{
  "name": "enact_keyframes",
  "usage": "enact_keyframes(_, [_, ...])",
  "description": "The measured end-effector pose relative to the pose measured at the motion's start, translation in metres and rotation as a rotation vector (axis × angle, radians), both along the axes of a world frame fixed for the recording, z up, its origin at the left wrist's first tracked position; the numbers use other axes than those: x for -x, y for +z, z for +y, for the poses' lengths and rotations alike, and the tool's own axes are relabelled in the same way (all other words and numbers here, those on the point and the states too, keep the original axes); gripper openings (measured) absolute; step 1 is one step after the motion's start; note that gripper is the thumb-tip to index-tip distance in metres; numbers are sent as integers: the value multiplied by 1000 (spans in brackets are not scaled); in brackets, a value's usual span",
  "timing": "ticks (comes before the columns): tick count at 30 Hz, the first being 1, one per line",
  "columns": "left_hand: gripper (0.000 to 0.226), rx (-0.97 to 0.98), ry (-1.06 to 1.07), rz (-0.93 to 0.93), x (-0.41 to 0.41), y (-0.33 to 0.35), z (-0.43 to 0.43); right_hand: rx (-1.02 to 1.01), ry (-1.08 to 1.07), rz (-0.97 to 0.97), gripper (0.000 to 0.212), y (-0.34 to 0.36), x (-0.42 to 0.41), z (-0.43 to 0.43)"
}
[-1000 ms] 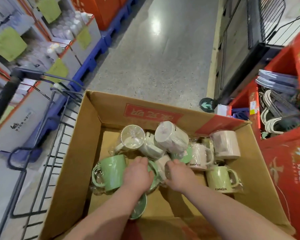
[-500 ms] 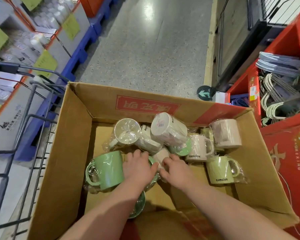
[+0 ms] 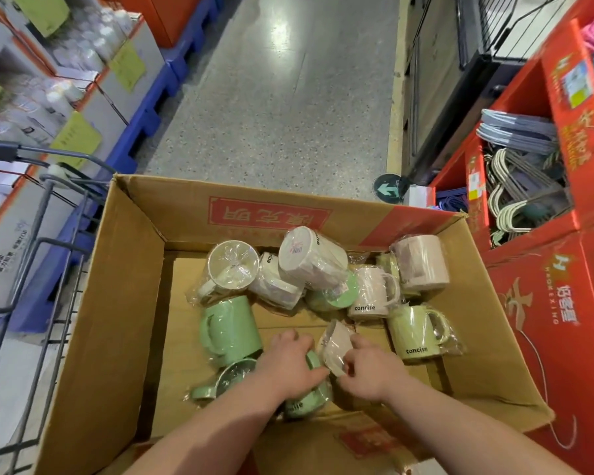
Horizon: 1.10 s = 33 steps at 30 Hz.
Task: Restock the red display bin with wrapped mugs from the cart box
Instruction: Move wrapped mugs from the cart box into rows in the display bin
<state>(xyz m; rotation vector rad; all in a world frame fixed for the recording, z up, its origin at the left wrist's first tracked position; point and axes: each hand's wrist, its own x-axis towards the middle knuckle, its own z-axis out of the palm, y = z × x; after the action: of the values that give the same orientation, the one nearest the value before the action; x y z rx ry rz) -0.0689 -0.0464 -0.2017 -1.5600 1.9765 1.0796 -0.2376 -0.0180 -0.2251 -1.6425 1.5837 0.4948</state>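
In cardboard box (image 3: 127, 303), left hand (image 3: 288, 368) is gripping green mug (image 3: 314, 397); right hand (image 3: 371, 371) fingers (image 3: 360, 341) are pinching wrapped pale mug (image 3: 335, 344); yellow-green mug (image 3: 415, 334) is showing "concise".

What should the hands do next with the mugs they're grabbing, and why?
Probably lift both mugs up out of the cardboard box. The left hand grips a green mug and the right hand pinches a pale mug, but both sit low inside the box, and the red bin is off to the right.
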Motion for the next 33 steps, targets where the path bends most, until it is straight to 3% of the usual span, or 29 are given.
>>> enact_keyframes(5, [48,-17,-6,20,9,-5,6,12,-15,129,71,-2,-1,0])
enact_keyframes(7, [42,5,16,5,9,-7,6,32,-33,144,63,-4,-2,-1])
enact_keyframes(10, [57,54,79,-29,7,-8,6,48,-93,133,48,-8,1,-1])
enact_keyframes(13, [63,102,48,-173,6,-5,5,12,-156,156,46,-11,9,0])
enact_keyframes(18, [33,105,-14,-332,3,-6,-1,-59,-250,157,53,-19,20,3])
enact_keyframes(21, [29,113,-32,-278,2,-13,-1,-23,-233,158,54,-22,22,7])
enact_keyframes(26, [56,57,76,-127,10,-19,4,53,-191,193,44,-15,27,9])
enact_keyframes(30, [36,19,305,-71,11,-15,-4,38,-301,200,39,0,35,11])
enact_keyframes(33, [36,22,446,3,12,-7,-10,65,-449,136,27,13,44,13])
